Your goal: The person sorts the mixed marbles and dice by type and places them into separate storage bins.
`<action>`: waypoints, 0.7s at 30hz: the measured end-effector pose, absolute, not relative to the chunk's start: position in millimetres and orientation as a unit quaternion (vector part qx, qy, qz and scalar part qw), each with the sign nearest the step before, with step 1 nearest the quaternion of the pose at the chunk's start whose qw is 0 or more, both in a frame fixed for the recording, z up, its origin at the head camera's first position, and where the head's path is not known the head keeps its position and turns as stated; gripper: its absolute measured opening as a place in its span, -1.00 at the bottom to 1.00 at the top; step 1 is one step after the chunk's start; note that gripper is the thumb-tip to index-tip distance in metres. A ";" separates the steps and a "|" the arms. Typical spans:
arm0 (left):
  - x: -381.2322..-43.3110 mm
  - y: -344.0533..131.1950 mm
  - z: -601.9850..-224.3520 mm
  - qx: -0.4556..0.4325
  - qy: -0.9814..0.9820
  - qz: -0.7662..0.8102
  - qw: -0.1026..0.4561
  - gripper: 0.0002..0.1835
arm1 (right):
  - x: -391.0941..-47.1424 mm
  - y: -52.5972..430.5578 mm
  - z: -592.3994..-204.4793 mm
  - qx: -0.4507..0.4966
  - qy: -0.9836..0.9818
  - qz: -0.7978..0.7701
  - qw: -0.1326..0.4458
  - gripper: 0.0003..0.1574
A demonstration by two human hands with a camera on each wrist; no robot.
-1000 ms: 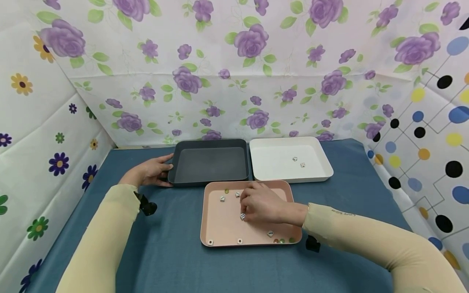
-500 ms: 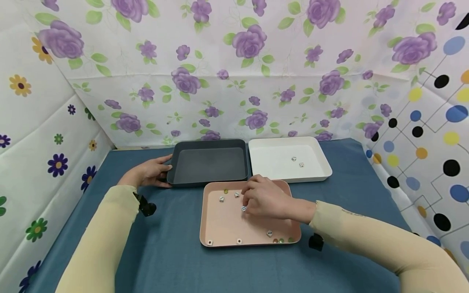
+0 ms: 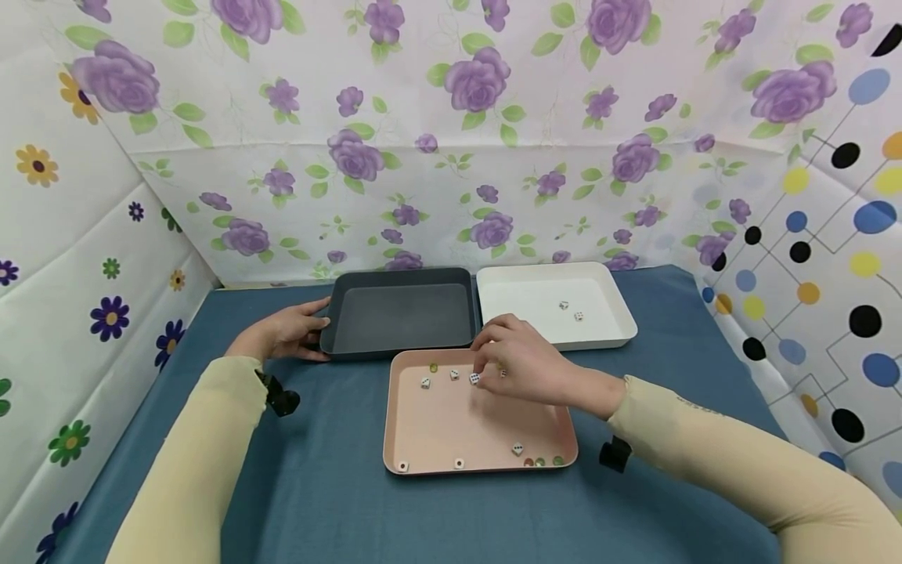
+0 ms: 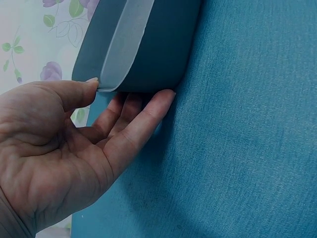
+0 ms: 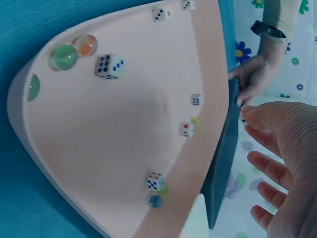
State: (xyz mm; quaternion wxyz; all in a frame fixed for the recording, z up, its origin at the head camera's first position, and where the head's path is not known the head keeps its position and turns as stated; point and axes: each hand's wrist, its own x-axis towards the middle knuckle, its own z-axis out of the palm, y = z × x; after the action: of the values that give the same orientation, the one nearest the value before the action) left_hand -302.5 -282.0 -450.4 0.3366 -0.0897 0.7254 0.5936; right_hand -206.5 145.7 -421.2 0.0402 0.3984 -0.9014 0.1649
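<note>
My right hand pinches a white die between thumb and forefinger, above the far part of the pink tray. In the right wrist view, only a sliver of that die shows at the fingertips; the other fingers are spread loosely. Several more white dice lie in the pink tray, including one near its front right. At the dark grey tray, my left hand touches the left side. The left wrist view has the thumb at that tray's rim and the extended fingers against its outer wall.
A white tray with two dice stands at the back right, beside the dark tray. Coloured glass beads lie in the pink tray's front right corner. Blue cloth covers the table; patterned sheets hang behind and at both sides.
My right hand has moved away from me and slightly right over the pink tray, carrying the pinched die along. The left hand stays at the dark tray.
</note>
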 end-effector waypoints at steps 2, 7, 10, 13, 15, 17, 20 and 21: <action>-302.0 -281.6 -450.2 -0.092 0.724 0.596 0.336 -0.27 | -208.1 147.6 -416.8 0.397 -0.900 0.173 0.048 -0.95; -300.4 -280.8 -449.0 -0.087 0.723 0.597 0.337 -0.27 | -215.0 154.0 -404.5 0.384 -0.900 0.191 0.075 -0.94; -299.8 -280.6 -448.5 -0.085 0.723 0.596 0.337 -0.27 | -219.6 158.8 -397.1 0.371 -0.904 0.193 0.085 -0.93; -299.4 -280.6 -448.3 -0.084 0.725 0.594 0.337 -0.27 | -224.3 163.8 -390.1 0.362 -0.907 0.194 0.094 -0.89; -299.4 -280.7 -448.5 -0.084 0.727 0.593 0.337 -0.27 | -227.4 167.0 -386.1 0.358 -0.907 0.195 0.103 -0.87; -299.5 -280.7 -448.6 -0.084 0.727 0.592 0.336 -0.27 | -230.4 170.6 -382.0 0.354 -0.908 0.196 0.108 -0.86; -299.7 -280.7 -448.8 -0.084 0.727 0.593 0.336 -0.28 | -235.3 177.9 -376.5 0.351 -0.907 0.197 0.120 -0.85; -299.8 -280.8 -449.0 -0.083 0.726 0.594 0.336 -0.28 | -237.3 181.1 -374.3 0.349 -0.907 0.199 0.125 -0.85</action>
State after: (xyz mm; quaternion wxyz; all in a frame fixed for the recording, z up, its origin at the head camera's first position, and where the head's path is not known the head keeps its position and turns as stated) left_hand -299.8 -280.8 -449.0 0.3363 -0.0833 0.7263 0.5937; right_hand -237.3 181.1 -374.3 0.1253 0.3492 -0.9071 0.1990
